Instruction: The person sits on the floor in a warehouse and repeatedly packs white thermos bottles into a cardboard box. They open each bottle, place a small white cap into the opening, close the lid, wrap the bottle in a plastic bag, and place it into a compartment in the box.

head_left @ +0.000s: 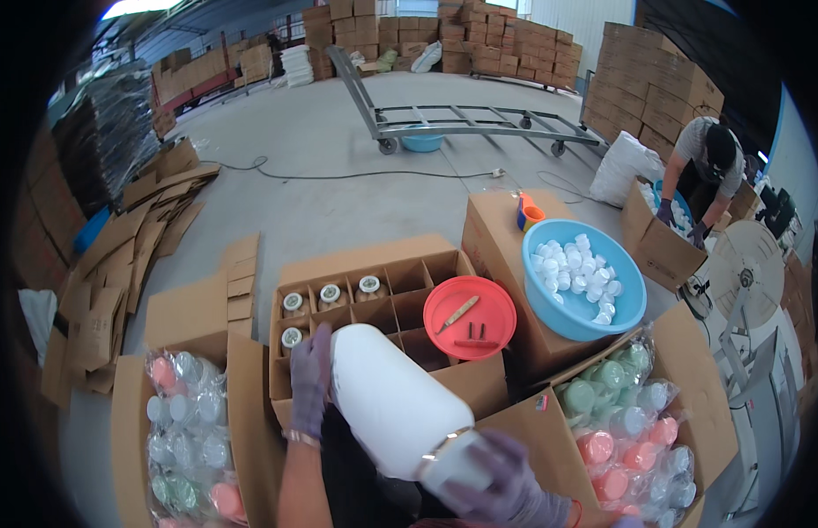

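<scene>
My left hand [312, 383], in a purple glove, grips one end of a large white bottle [391, 396], held at a slant. My blurred gloved right hand [506, 480] is closed round its narrower pale end, by a shiny metal band. Just beyond is a divided carton [409, 282] holding several bottles with metal rims [331, 292]. A red round lid or tray [444, 295] rests on it, carrying a knife [457, 314] and small tools. Open cartons of bagged bottles with pink, green and white tops stand at left [184, 422] and right [629, 422].
A blue tub [541, 312] of white caps and an orange scoop-like object [530, 211] top a box. A co-worker [717, 154] bends over a carton at right, near a fan [745, 277]. Flattened cardboard [145, 264] lies left. A metal trolley [462, 119] and cables are behind.
</scene>
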`<act>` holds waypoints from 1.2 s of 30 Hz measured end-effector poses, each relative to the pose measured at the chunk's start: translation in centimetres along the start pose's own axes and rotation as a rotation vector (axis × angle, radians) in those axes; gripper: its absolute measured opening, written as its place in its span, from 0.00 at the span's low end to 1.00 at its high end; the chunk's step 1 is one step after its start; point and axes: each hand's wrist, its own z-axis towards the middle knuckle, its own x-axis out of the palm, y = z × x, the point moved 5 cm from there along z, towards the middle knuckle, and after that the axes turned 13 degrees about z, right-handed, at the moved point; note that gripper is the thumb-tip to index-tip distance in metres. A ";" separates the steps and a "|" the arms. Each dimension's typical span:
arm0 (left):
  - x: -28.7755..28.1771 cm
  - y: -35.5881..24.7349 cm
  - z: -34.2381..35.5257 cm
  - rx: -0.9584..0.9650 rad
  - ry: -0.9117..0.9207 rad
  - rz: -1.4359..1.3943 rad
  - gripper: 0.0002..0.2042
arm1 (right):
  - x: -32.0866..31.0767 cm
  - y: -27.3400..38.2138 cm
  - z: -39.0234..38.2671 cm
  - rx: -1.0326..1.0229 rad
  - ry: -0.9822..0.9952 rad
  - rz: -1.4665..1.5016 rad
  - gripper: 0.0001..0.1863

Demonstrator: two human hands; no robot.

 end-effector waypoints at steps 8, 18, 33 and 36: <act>0.6 -7.0 -2.3 0.599 0.075 0.102 0.16 | -2.1 -2.9 9.8 -0.290 0.352 0.015 0.40; -2.3 0.7 -12.9 0.164 0.313 -0.291 0.15 | 2.2 -22.5 10.2 0.128 0.257 -0.311 0.23; -3.5 0.7 -14.4 0.359 0.402 -0.245 0.16 | 7.1 -9.4 8.4 0.099 0.497 0.641 0.11; -5.2 -0.3 -15.2 0.239 0.322 -0.346 0.16 | 6.6 -12.2 7.4 0.430 0.430 0.642 0.16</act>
